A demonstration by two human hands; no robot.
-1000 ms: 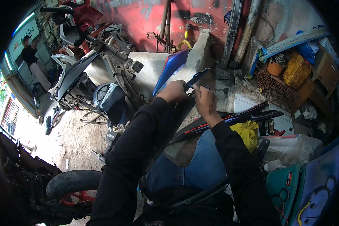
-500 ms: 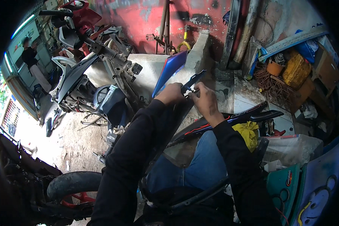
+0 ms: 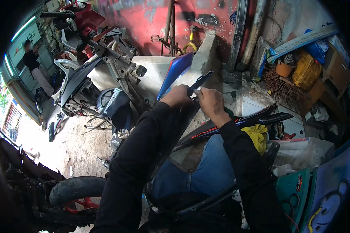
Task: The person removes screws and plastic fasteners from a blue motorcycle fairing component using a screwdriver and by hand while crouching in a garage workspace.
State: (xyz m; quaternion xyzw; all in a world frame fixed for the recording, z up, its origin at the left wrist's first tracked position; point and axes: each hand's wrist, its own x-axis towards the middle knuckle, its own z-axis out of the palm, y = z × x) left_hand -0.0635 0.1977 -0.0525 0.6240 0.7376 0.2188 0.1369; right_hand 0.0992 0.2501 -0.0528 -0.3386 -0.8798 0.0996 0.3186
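A long black plastic body panel (image 3: 200,80) slants up from my lap toward the grey block. My left hand (image 3: 177,96) is closed around its upper left edge. Opposite it, my right hand (image 3: 211,101) has its fingers closed against the panel's other edge, with a small pale bit showing near the thumb tip; I cannot make out what that is. Just beyond my left hand stands a blue panel (image 3: 176,73) with a red edge; whether it joins the black one is hidden. Below my right wrist lies a dark motorcycle fairing (image 3: 210,131) with red lines.
A stripped motorcycle frame (image 3: 124,75) stands at the left, with a tyre (image 3: 76,189) at lower left. A yellow cloth (image 3: 255,136) and clear plastic wrap (image 3: 303,151) lie at right. Green panels (image 3: 291,194) sit lower right. A person (image 3: 32,60) stands far left.
My right hand has turned, its fingers curling in closer against the panel's edge, and a pale bit now shows by the thumb. My left hand and the panel stay nearly in place.
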